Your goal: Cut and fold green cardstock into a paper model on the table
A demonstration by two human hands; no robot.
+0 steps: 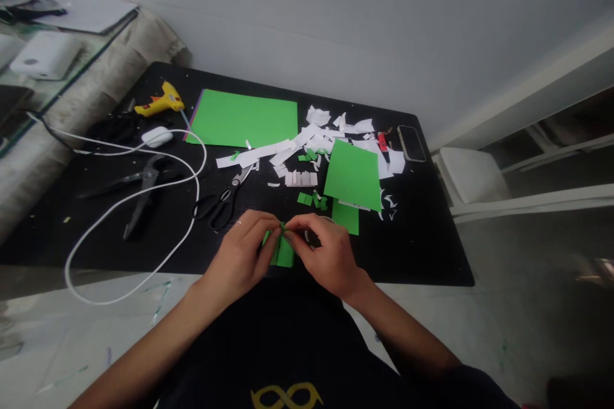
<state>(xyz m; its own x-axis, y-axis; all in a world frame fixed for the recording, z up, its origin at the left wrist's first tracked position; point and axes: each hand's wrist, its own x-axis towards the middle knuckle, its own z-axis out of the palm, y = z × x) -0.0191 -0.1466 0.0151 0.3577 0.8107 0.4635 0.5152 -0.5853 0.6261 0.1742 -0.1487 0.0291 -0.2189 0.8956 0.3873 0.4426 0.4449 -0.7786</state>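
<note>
Both my hands meet at the table's front edge over a folded piece of green paper (285, 254). The fingers of my left hand (247, 249) pinch its upper end from the left. My right hand (329, 252) pinches the same end from the right, thumb and forefinger closed. Behind my right hand a round, pale-rimmed object (314, 238) is mostly hidden. Black-handled scissors (223, 203) lie just beyond my left hand. Small folded green paper pieces (311, 199) and a pleated white paper strip (301, 179) sit beyond my fingers.
A large green sheet (244, 118) lies at the back, with white paper scraps (316, 137) and a smaller green sheet (354, 174) to its right. A yellow glue gun (160, 101), pliers-like tool (146, 188) and looping white cable (132, 195) occupy the left. A phone (411, 143) rests at the right.
</note>
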